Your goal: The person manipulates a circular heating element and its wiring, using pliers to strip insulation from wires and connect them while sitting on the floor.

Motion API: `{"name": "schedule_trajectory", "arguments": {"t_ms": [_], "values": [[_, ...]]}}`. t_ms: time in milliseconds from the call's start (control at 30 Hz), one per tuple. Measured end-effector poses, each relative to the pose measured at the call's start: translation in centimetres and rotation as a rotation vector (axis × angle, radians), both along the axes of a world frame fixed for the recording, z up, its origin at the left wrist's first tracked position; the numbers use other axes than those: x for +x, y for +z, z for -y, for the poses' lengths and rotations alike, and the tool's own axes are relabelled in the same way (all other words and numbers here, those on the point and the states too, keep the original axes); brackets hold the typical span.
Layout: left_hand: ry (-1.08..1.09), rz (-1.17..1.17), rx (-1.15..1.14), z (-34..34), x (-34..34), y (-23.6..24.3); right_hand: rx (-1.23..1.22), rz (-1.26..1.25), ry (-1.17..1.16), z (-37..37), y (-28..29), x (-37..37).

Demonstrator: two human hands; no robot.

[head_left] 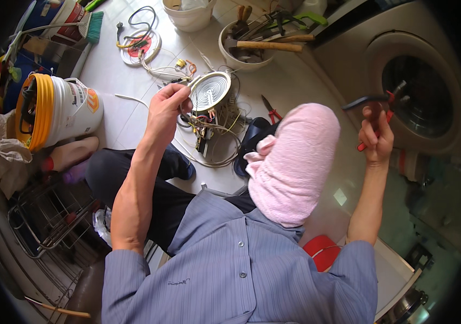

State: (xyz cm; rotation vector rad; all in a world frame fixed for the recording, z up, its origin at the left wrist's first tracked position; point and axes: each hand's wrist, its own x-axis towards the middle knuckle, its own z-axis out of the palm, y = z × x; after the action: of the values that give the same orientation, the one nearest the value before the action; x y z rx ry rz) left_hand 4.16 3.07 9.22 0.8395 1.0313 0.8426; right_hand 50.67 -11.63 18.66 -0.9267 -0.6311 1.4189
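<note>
My left hand (166, 110) is raised over the floor ahead of me, thumb and fingers pinched on a thin grey cable (185, 114). Right beside its fingertips is a round white disc with spiral rings (210, 90), resting above a tangle of wires and small parts (214, 129). Off to the right, my right hand (376, 135) is closed around red-handled pliers (389, 115), head upward. A short black strip (365, 101) crosses at the fingertips; whether the fingers or the pliers hold it is unclear. A pink towel (300, 162) drapes my right knee.
Another red-handled pair of pliers (271, 110) lies on the tiles. A tool bucket (241, 56) with a hammer (271, 46) stands beyond, near a white cable reel (141, 47). A white bucket (73, 108) is at left, a front-loading washing machine (373, 51) at right.
</note>
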Motion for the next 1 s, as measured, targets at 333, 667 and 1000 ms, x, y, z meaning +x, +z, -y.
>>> {"name": "schedule_trajectory", "arguments": {"t_ms": [333,667,1000], "values": [[-0.004,0.085,-0.049,1.9,-0.3,-0.2,0.151,0.885,-0.191,-6.1,6.9,-8.1],[0.015,0.121,-0.109,2.1,-1.3,-0.9,0.332,-0.338,0.432,-12.4,-0.3,-18.6],[0.085,0.068,-0.127,1.8,-2.1,-1.5,-0.254,0.928,0.681,-11.1,-7.8,-24.0]]}}
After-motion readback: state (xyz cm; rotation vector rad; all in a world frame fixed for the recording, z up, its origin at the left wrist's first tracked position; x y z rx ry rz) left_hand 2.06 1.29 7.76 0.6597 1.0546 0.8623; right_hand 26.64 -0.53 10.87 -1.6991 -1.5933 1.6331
